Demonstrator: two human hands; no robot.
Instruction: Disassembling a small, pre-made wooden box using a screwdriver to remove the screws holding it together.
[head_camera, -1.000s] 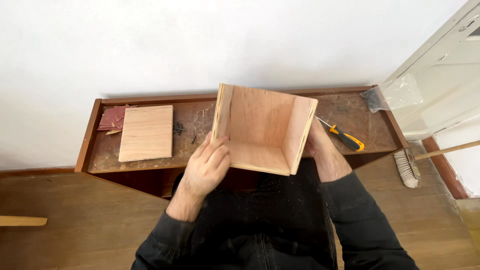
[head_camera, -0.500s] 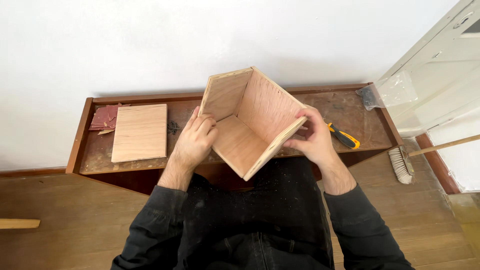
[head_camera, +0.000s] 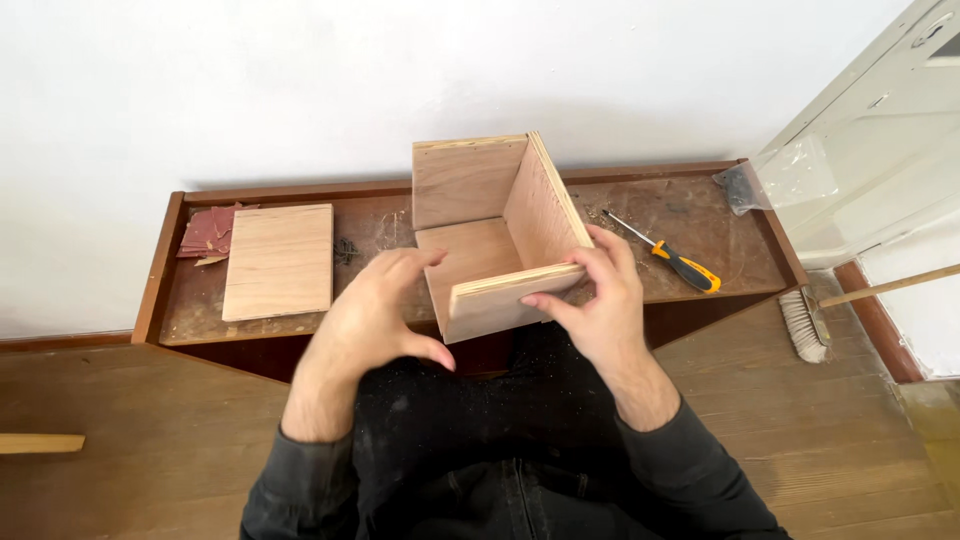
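An open plywood box (head_camera: 495, 235) with three walls and a base is held over the front edge of a low dark wooden bench (head_camera: 690, 240). My right hand (head_camera: 600, 305) grips the near wall of the box with its fingers over the top edge. My left hand (head_camera: 375, 320) is just left of the box, fingers curled and apart, thumb pointing toward the box; it looks blurred and does not seem to touch it. My dark sleeves and lap fill the bottom of the view.
A loose plywood panel (head_camera: 280, 260) lies on the bench's left side next to reddish sandpaper sheets (head_camera: 208, 232). A yellow-handled screwdriver (head_camera: 675, 262) lies right of the box. A clear plastic bag (head_camera: 775, 175) sits at the far right. A brush (head_camera: 805, 322) rests on the wood floor.
The box has been turned so its open side faces left and up. My left hand came off the box; my right hand shifted onto the near wall.
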